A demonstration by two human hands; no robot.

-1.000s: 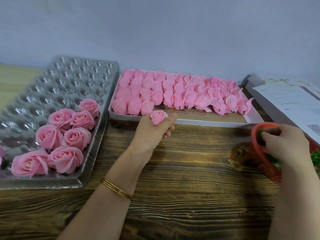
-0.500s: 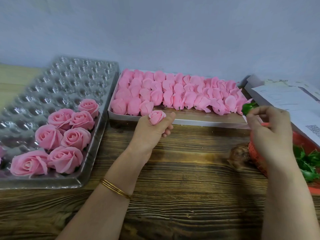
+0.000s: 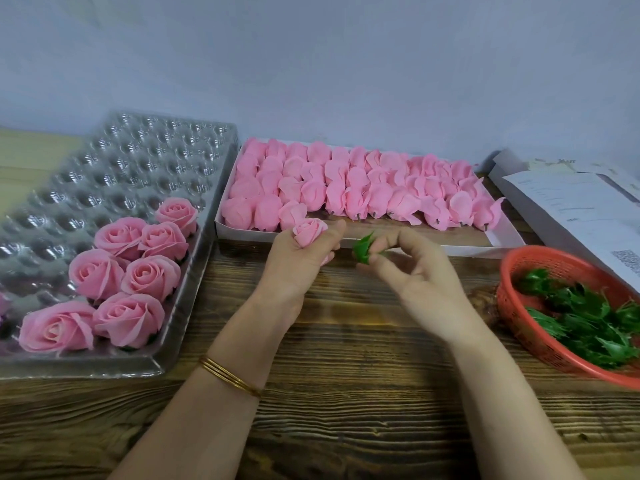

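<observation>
We log the left grip (image 3: 294, 261) curled round a pink rose bud (image 3: 309, 231), bloom up, held just in front of the white box (image 3: 242, 233). The right grip (image 3: 415, 271) pinches a green calyx (image 3: 363, 249) between thumb and forefinger, other fingers loosely spread. The calyx sits just right of the bud, not touching it, above the counter (image 3: 346, 410).

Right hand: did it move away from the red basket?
Yes. The right hand moved left, out of the basket, and now pinches a green leaf beside the rose that the left hand holds.
</observation>
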